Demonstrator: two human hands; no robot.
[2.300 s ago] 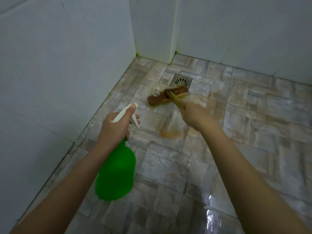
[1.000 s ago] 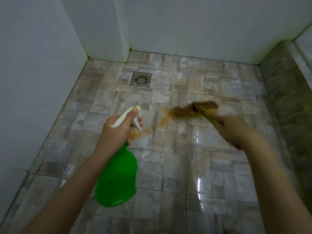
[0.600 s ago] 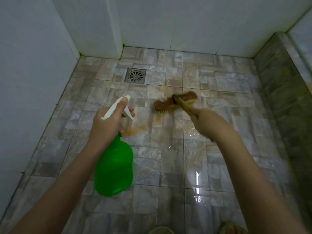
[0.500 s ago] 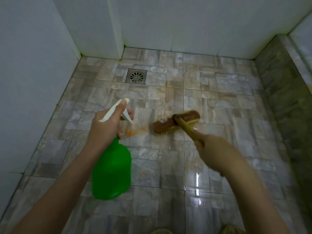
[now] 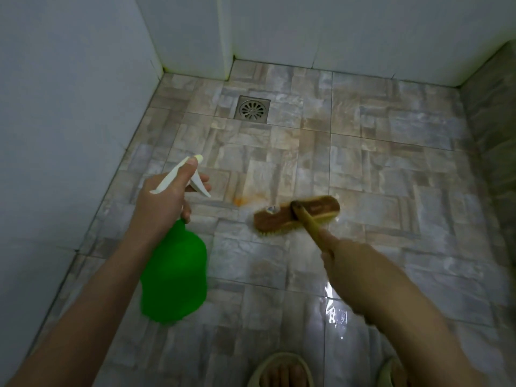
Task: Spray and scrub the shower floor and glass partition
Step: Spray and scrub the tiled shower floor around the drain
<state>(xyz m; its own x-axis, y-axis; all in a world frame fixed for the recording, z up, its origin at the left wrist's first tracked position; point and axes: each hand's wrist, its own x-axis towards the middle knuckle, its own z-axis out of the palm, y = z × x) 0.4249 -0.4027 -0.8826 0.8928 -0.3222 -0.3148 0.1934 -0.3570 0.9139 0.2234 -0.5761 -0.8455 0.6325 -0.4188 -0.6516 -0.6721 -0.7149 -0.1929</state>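
My left hand [image 5: 163,203] grips the neck of a green spray bottle [image 5: 174,277] with a white trigger head [image 5: 183,175], held above the floor at centre left. My right hand [image 5: 353,270] holds the yellow handle of a brown scrub brush [image 5: 297,215]. The brush head lies bristles down on the wet stone-pattern shower floor [image 5: 377,169], just right of an orange stain [image 5: 241,201]. No glass partition shows in this view.
A square metal drain [image 5: 252,110] sits in the floor near the back wall. White tiled walls [image 5: 69,107] close the left and back sides. A dark stone-look kerb [image 5: 494,135] runs along the right. Slippered feet [image 5: 280,371] show at the bottom edge.
The brush has been drawn back toward me across the floor from the far tiles. The view has tilted down, showing my feet. My left hand keeps the bottle in about the same pose.
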